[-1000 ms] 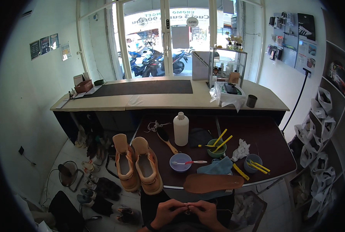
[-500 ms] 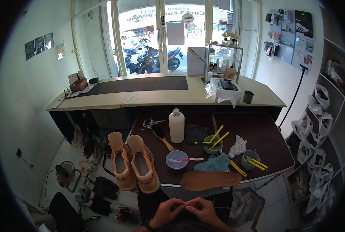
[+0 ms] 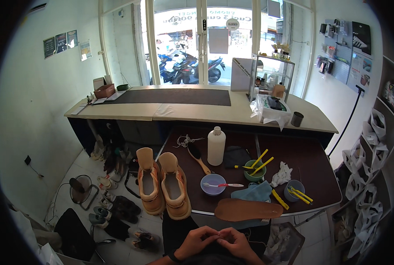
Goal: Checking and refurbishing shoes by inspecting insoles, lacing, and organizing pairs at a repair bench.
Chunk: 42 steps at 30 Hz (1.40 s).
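Observation:
Low in front of me, my left hand (image 3: 199,242) and my right hand (image 3: 236,243) meet, thumbs and fingertips pinched together. Between them is a thin pale cord, mostly hidden by the fingers; a loose length of the cord (image 3: 259,242) trails out beside my right hand. A brown insole (image 3: 248,209) lies at the table's near edge, just beyond the hands, partly over a blue cloth (image 3: 254,191). To the left of it stand two tan shoes without laces, a left one (image 3: 151,187) and a right one (image 3: 175,187), toes toward me.
On the dark table (image 3: 312,176) are a white bottle (image 3: 216,148), a wooden-handled brush (image 3: 199,159), a purple bowl (image 3: 212,189) with a toothbrush across it, a green bowl (image 3: 254,172) and a grey cup (image 3: 292,192) with yellow-handled brushes. Several shoes (image 3: 117,212) cover the floor at left.
The view has swung slightly left, so everything sits further right in it. Both hands stay together at the cord, with fingertips slightly shifted.

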Tool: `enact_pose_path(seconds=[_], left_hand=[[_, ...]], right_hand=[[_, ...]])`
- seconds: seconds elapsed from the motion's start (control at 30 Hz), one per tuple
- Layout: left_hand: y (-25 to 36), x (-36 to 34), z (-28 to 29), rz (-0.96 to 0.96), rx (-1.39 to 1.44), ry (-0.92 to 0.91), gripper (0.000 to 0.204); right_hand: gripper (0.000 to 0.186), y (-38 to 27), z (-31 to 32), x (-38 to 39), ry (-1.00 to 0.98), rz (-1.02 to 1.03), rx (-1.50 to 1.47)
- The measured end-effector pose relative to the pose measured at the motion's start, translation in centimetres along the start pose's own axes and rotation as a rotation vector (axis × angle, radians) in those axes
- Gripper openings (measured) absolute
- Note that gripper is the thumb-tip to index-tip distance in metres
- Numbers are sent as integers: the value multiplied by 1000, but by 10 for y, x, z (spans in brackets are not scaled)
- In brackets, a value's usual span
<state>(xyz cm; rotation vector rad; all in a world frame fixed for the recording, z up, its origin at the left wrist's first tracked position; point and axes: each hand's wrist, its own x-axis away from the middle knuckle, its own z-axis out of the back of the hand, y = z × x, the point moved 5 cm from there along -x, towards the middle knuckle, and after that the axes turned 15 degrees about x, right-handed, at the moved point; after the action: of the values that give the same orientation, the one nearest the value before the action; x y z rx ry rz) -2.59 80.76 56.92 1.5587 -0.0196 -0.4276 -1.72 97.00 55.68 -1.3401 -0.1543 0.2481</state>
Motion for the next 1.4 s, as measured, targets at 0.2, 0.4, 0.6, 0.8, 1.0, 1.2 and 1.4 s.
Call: enact_pose_path(seconds=[0.2, 0.4, 0.6, 0.8, 1.0, 1.2, 1.4], left_hand=[[-5, 2, 4, 64, 98, 86, 14], [-10, 3, 1, -27, 114, 140, 15], [-21, 8, -9, 119, 583, 176, 10], [-18, 11, -9, 186, 652, 186, 11], [-18, 15, -3, 149, 597, 195, 10], [-11, 17, 12, 44, 263, 160, 10], [-8, 14, 12, 89, 372, 174, 10]], right_hand=[[15, 1, 3, 2, -31, -52, 48], [11, 9, 6, 0, 125, -94, -160], [9, 4, -5, 1, 119, 11, -233], [8, 11, -9, 4, 108, -56, -372], [8, 3, -10, 2, 179, 85, -235], [10, -21, -15, 5, 236, 91, 29], [12, -36, -13, 5, 267, 129, 139]])
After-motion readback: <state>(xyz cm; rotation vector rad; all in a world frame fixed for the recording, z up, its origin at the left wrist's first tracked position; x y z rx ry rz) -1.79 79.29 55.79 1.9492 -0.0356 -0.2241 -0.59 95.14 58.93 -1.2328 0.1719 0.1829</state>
